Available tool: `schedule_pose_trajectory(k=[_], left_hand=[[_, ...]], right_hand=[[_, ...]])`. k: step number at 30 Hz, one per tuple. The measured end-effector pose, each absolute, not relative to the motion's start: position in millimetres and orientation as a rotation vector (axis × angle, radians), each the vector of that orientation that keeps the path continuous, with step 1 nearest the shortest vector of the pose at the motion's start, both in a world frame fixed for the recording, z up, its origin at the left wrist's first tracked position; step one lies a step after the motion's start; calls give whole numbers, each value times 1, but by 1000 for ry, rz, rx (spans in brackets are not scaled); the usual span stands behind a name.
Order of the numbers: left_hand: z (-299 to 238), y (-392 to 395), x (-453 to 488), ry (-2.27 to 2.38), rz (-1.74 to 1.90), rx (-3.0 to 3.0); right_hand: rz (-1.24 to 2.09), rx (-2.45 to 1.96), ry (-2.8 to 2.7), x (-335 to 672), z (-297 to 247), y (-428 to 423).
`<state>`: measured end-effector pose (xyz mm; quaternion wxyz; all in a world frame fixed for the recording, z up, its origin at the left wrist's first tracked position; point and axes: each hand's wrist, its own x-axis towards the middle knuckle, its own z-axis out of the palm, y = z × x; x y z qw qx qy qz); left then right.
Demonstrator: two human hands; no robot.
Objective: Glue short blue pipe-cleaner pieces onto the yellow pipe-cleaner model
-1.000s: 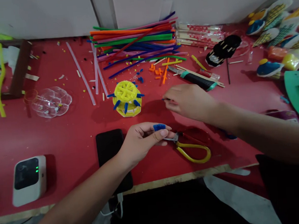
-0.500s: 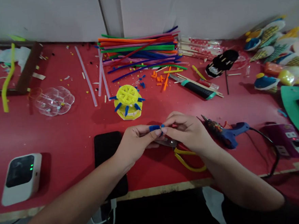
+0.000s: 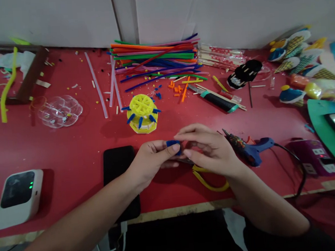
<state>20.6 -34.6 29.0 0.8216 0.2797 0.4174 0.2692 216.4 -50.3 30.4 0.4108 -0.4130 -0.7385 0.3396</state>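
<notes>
My left hand point(image 3: 151, 157) pinches a small folded piece of blue pipe cleaner point(image 3: 173, 143) between thumb and fingers. Close against its right side is my right hand point(image 3: 210, 147), thumb and fingers apart, with nothing visible between them. Whether its fingertips touch the blue piece is hard to see. Under the hands lie scissors or pliers with yellow handles point(image 3: 210, 180), their metal end partly covered. Just beyond stands a tiered yellow pipe-cleaner model point(image 3: 143, 114) with blue pieces sticking out around its upper part.
Behind the model lies a pile of coloured pipe cleaners point(image 3: 157, 57). A cutter knife point(image 3: 219, 101) and a blue glue gun point(image 3: 251, 150) lie to the right. A black phone point(image 3: 119, 174) sits by my left forearm, a white device point(image 3: 19, 197) farther left.
My right hand has opened its pinch and drawn slightly off the blue piece. My left hand keeps hold of it. The view has shifted slightly.
</notes>
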Motion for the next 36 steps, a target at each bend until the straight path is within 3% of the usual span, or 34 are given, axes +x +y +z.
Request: schedule_pose_trajectory(k=[5,18,36], left_hand=[[30,-35,22,874,591,594],[30,-35,22,820,634,571],[30,-34,22,808,635,579]], right_hand=[[568,-1038,-2022,220,29,-46],[361,-1011,-2110,218,20,-47],[488,-939,-2095,219,18,-44]])
